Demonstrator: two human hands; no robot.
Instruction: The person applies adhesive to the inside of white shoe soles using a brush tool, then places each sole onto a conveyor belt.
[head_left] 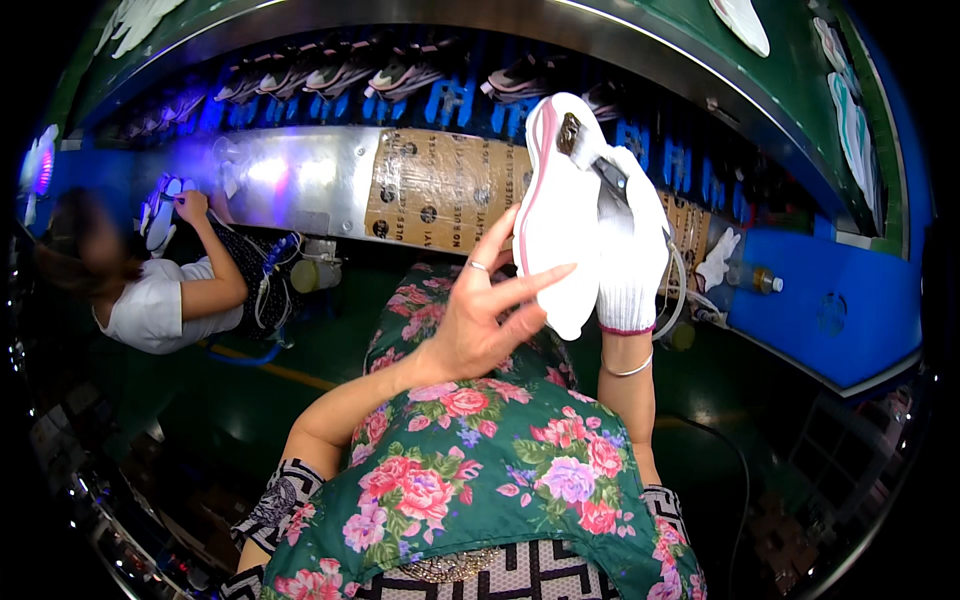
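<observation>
- Left hand [488, 312], bare, is clamped on the near left edge of a white sole [558, 225].
- Brush-like tool [612, 178] is gripped by the gloved right hand [634, 240] at the sole's far right; contact cannot be told.
- Shoes [405, 74] are lined up on the far side.

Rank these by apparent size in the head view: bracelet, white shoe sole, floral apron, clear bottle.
Largest to smallest:
1. Floral apron
2. White shoe sole
3. Clear bottle
4. Bracelet

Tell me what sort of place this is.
Probably a shoe factory's production line: a row of shoes above blue holders, a pink-edged white sole in the left hand, and a co-worker alongside.
</observation>
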